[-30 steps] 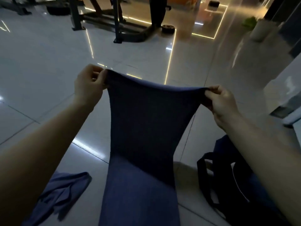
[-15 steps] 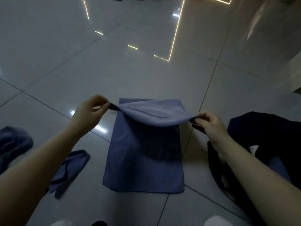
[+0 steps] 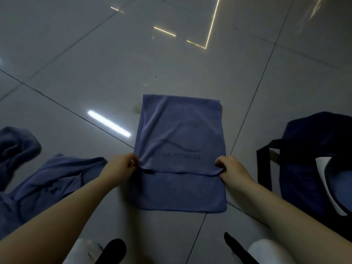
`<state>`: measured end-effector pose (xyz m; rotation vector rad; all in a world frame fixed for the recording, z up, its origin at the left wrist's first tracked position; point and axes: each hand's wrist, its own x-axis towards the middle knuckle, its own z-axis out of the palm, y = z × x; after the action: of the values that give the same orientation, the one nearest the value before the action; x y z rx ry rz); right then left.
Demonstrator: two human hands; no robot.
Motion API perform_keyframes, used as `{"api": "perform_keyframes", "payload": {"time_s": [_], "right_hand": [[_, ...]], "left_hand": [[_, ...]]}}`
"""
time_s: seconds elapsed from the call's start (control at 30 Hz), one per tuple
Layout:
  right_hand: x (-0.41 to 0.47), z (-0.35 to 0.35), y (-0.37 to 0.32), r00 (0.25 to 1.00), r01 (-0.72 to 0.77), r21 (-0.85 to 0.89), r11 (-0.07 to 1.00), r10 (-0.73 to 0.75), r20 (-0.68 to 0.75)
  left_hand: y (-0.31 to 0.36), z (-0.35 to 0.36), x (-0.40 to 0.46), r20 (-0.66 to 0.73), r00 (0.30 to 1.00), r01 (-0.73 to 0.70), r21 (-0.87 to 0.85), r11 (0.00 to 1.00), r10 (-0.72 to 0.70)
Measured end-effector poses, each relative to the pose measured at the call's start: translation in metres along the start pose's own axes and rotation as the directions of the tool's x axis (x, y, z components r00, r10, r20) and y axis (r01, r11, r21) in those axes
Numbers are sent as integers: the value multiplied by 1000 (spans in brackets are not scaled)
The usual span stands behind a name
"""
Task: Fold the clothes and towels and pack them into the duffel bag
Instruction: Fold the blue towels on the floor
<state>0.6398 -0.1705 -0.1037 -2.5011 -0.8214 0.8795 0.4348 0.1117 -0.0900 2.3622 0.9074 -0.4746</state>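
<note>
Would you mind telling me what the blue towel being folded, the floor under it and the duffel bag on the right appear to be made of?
Towel: soft, matte fabric, probably microfibre; it drapes in fine creases and carries a printed logo.
Floor: glossy glazed tile, judging by the grout lines and mirror-like light reflections.
Duffel bag: dark woven fabric, possibly nylon or canvas, with flat black webbing straps; the dim light leaves it uncertain.

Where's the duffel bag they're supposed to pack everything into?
In the head view, the dark duffel bag sits open on the tiled floor at the right edge, just right of the right hand and the blue towel.
</note>
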Motion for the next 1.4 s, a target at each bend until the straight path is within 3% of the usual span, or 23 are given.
{"api": "perform_keyframes", "payload": {"time_s": [0.07,0.13,0.17,0.23,0.3,0.37,0.43,0.5,0.6,0.67,0.73,0.8,0.9,1.13,1.2,1.3,1.4], "right_hand": [[3,2,3,1000,14,-30,999,-15,-21],[7,6,5,999,7,-77,997,-10,-39],[10,7,5,999,-1,-95,995,-3,-44],[17,7,3,1000,-30,-140,990,29,-10],[23,-1,-5,998,-70,-159,985,69,-15],[24,-22,-19,978,-94,-30,995,87,-189],[16,-49,-36,914,-7,130,991,59,-401],[-3,-70,-48,850,135,148,980,-37,-526],[-39,-81,-52,832,227,136,964,-120,-541],[-53,-66,-46,882,212,123,970,-135,-452],[-54,-40,-31,946,130,77,988,-101,-308],[-51,-11,-9,986,44,11,999,-41,-160],[-49,21,13,1000,28,-33,999,-29,-12],[-43,28,17,999,31,-57,998,-30,11],[-46,17,11,997,37,-58,998,-41,-60],[-59,-13,-8,948,135,-54,989,-144,-283],[-77,-29,-19,895,261,-109,959,-282,-345]], "left_hand": [[-2,2,0,11,1000,1,-27,1000,-1],[0,4,-1,11,999,49,-224,973,-48],[2,3,-4,25,995,101,-403,910,-99],[9,-2,-9,95,976,205,-695,689,-194],[14,-12,-10,123,968,222,-825,520,-218],[19,-32,-6,55,977,135,-906,400,-205],[22,-55,-5,-24,986,37,-934,355,-165],[21,-75,-15,-79,995,-48,-927,373,-66],[8,-79,-40,-86,989,-128,-904,409,118],[-8,-60,-53,-29,986,-120,-806,580,163],[-25,-29,-57,13,988,-123,-554,823,157],[-39,2,-58,42,988,-130,-324,937,151],[-38,28,-58,133,978,-126,-241,962,162],[-34,34,-48,75,981,-173,-81,982,179],[-38,23,-50,37,980,-190,-115,975,195],[-43,-6,-58,-78,957,-289,-165,943,280],[-45,-24,-70,-108,907,-416,-89,905,407]]}}
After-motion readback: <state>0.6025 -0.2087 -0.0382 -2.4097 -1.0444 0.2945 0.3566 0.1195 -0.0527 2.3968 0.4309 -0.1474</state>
